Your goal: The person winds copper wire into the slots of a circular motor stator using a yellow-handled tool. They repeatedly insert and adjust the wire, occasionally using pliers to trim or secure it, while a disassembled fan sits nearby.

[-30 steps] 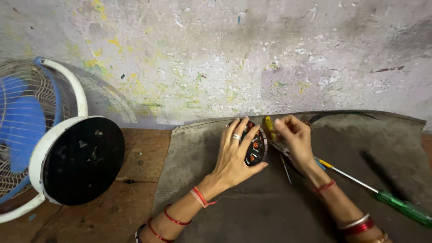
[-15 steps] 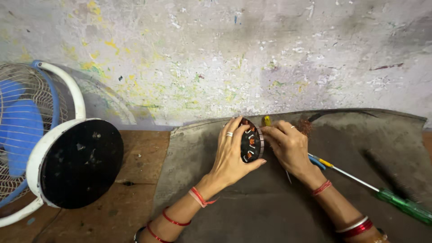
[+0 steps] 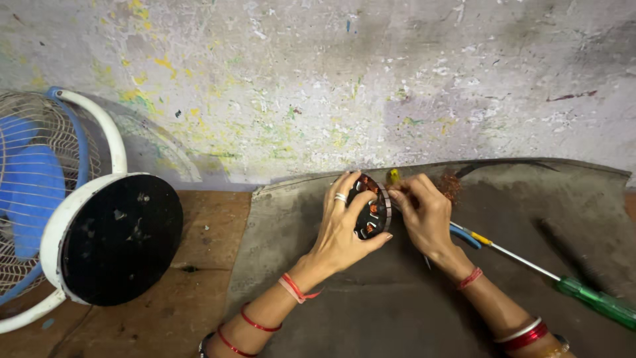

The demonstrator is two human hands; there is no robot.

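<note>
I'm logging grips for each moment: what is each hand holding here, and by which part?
The left hand holds the round motor stator on edge by its rim. The right hand pinches something small with a yellow tip beside it; what exactly cannot be told.

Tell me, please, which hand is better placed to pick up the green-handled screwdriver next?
Probably the right hand: the green-handled screwdriver lies on its side of the grey mat, beside that forearm. The left hand is cupped around the round motor stator, holding it on edge.

One head camera looks down and forward, close over the surface (image 3: 199,292); it faces the wall (image 3: 331,79).
</note>
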